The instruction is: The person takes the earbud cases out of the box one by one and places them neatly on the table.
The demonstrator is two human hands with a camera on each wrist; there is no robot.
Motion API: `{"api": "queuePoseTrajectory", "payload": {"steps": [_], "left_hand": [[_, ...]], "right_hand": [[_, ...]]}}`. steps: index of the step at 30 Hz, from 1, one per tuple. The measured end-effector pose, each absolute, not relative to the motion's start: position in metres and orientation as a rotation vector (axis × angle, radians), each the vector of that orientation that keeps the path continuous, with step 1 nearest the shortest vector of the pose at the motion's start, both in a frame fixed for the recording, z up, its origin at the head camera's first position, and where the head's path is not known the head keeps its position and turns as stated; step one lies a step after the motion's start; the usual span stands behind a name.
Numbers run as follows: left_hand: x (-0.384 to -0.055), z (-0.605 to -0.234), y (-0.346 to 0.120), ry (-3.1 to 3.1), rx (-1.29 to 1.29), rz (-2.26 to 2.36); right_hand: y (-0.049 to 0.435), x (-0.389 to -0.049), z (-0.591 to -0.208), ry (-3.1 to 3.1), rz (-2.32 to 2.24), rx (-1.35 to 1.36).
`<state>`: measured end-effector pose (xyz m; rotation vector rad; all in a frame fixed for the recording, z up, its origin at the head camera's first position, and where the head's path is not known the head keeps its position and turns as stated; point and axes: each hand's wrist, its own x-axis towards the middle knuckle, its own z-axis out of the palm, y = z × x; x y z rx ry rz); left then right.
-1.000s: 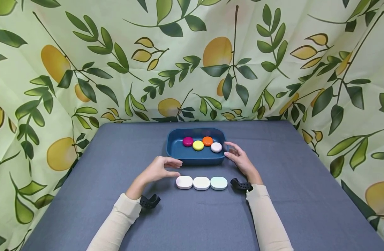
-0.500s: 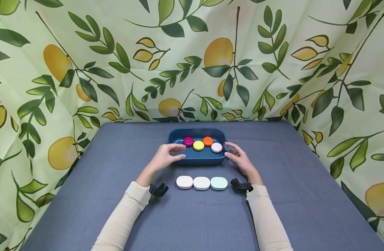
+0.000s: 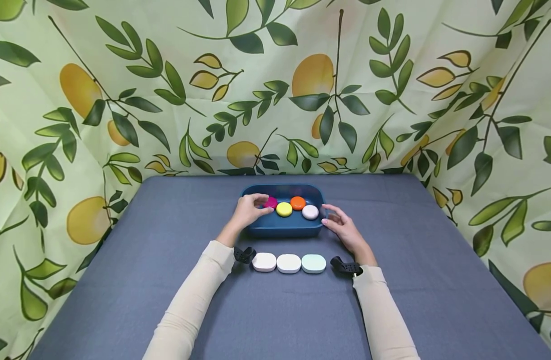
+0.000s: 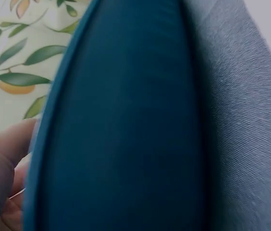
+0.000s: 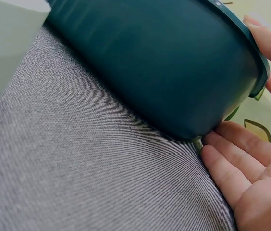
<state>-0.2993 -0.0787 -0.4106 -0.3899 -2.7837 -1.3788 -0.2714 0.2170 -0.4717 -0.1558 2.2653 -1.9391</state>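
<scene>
My left hand (image 3: 249, 210) reaches over the left end of a blue tray (image 3: 284, 232), thumb and fingers spread apart at a magenta round piece (image 3: 270, 202), which it partly covers. In the left wrist view the tray's wall (image 4: 121, 120) hides most of that hand. At the tray's right end my right hand (image 3: 342, 226) rests its fingertips against the outside wall. The right wrist view has its fingers (image 5: 227, 168) nearly straight, low at the tray's corner. Inside the tray also lie a yellow piece (image 3: 284, 209), an orange piece (image 3: 298, 203) and a pale pink piece (image 3: 310, 212).
In front of the tray, three oval cases stand in a row: a white one (image 3: 264, 262), a second white one (image 3: 289, 263) and a pale mint one (image 3: 313, 263). A grey cloth (image 3: 275, 315) covers the table. Behind hangs a leaf-and-fruit patterned curtain (image 3: 167, 125).
My left hand has moved from beside the left white case up and forward into the tray, to the magenta piece. The right hand stays at the tray's right end.
</scene>
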Motion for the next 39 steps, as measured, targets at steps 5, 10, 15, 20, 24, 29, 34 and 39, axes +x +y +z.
{"api": "queuePoseTrajectory", "payload": {"steps": [5,10,15,20,24,29,34,39], "left_hand": [[-0.310,-0.412,-0.069,-2.828,-0.309,-1.314],[-0.321,-0.416,-0.063,-2.898,-0.199,-1.240],[-0.329,-0.425,-0.060,-2.953,-0.147,-1.142],[-0.332,-0.429,-0.060,-2.986,-0.147,-1.090],[-0.333,-0.429,-0.060,-2.995,-0.161,-1.070],[-0.333,-0.429,-0.060,-3.002,-0.166,-1.098],[-0.334,-0.429,-0.060,-3.035,-0.177,-1.056],[-0.333,-0.428,-0.059,-3.032,-0.202,-1.034]], "right_hand": [[0.217,-0.271,-0.472,2.268,-1.933,-0.155],[0.218,-0.271,-0.472,2.279,-1.926,-0.165],[0.218,-0.271,-0.473,2.269,-1.934,-0.167],[0.217,-0.271,-0.475,2.254,-1.954,-0.181],[0.217,-0.271,-0.473,2.249,-1.962,-0.190],[0.217,-0.270,-0.471,2.269,-1.939,-0.186],[0.218,-0.270,-0.471,2.276,-1.927,-0.189],[0.218,-0.271,-0.472,2.276,-1.937,-0.182]]}}
